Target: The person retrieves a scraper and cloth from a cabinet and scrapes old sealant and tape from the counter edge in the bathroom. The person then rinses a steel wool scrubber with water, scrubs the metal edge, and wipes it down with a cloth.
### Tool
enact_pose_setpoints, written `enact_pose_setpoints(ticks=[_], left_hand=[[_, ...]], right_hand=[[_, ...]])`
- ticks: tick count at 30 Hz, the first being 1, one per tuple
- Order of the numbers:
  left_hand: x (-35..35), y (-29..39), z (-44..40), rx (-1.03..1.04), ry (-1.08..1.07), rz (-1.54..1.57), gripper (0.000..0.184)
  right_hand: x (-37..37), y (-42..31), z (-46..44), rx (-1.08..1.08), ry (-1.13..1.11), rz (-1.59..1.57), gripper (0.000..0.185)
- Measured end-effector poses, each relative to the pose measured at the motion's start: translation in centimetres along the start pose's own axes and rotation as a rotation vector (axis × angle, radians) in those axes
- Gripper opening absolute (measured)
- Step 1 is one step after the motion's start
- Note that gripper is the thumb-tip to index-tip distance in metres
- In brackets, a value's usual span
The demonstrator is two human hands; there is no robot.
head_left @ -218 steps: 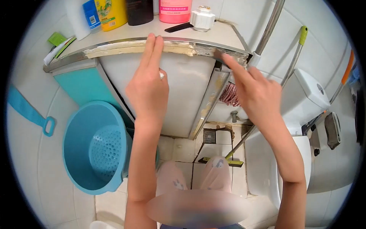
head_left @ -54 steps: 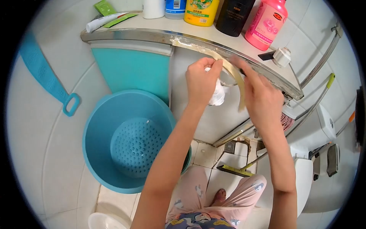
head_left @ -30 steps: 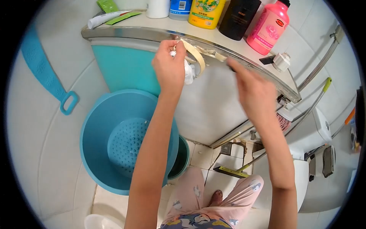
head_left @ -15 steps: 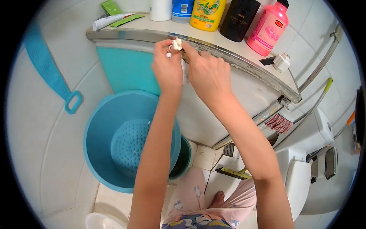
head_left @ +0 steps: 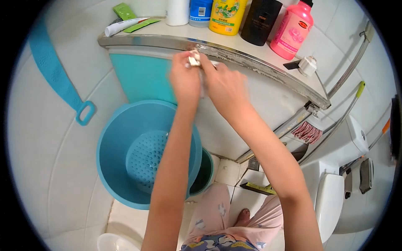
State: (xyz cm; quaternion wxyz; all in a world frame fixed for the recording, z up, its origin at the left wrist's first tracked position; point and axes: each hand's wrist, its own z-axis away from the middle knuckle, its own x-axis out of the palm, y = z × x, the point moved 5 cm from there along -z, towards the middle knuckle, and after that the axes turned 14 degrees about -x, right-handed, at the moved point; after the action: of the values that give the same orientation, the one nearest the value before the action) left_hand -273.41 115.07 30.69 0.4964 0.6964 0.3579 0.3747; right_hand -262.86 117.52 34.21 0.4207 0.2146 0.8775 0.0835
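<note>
Both of my hands are raised in front of the shelf's metal edge (head_left: 247, 61), close together and blurred by motion. Pinched in the fingertips of my left hand (head_left: 184, 83) is a small crumpled white thing (head_left: 194, 60), whose kind I cannot make out. My right hand (head_left: 226, 85) touches the same white thing with its index finger, the other fingers curled. A pale, thin part of it seems to hang down between the hands, mostly hidden.
On the shelf stand a yellow bottle (head_left: 226, 16), a black bottle (head_left: 260, 23), a pink bottle (head_left: 292, 31) and a white tube (head_left: 124, 26). Below are a large blue tub (head_left: 115, 184) and a dark green bucket (head_left: 205, 171). A toilet (head_left: 331, 201) and mop (head_left: 307, 131) are at right.
Both hands have dropped slightly, still together on the white thing, which sits a little lower. The whole view has shifted slightly.
</note>
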Motion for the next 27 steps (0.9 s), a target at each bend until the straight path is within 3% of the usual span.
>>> enact_pose_setpoints(ticks=[3, 9, 12, 15, 19, 20, 21, 26, 27], left_hand=[[1.9, -0.9, 5.0, 0.078, -0.038, 0.065, 0.017], [4.1, -6.2, 15.0, -0.400, -0.335, 0.209, 0.018], [4.8, -8.9, 17.3, -0.494, -0.402, 0.163, 0.019], [5.0, -10.8, 18.7, -0.441, -0.431, 0.044, 0.019], [4.6, -13.9, 20.0, -0.402, -0.499, -0.188, 0.019], [4.7, -14.6, 20.0, -0.405, -0.531, -0.248, 0.020], [4.5, -15.4, 20.1, -0.314, -0.527, -0.328, 0.020], [2.3, -19.9, 21.5, -0.243, -0.596, -0.647, 0.022], [1.5, -20.7, 22.0, -0.236, -0.620, -0.694, 0.023]], right_hand=[[-2.8, 0.4, 5.0, 0.092, -0.114, 0.003, 0.051], [-5.6, 1.1, 15.8, 0.232, -0.230, -0.188, 0.050], [-5.3, 1.9, 19.1, 0.379, -0.210, -0.384, 0.044], [-3.8, 2.7, 22.5, 0.483, -0.139, -0.576, 0.038], [-1.0, 3.2, 26.2, 0.524, -0.207, -0.681, 0.033], [-0.2, 3.3, 26.9, 0.630, -0.348, -0.741, 0.032], [1.1, 3.3, 28.1, 0.601, -0.338, -0.777, 0.032], [7.9, 1.8, 33.7, 0.527, -0.224, -1.042, 0.033], [8.9, 1.2, 34.9, 0.562, -0.315, -1.061, 0.035]])
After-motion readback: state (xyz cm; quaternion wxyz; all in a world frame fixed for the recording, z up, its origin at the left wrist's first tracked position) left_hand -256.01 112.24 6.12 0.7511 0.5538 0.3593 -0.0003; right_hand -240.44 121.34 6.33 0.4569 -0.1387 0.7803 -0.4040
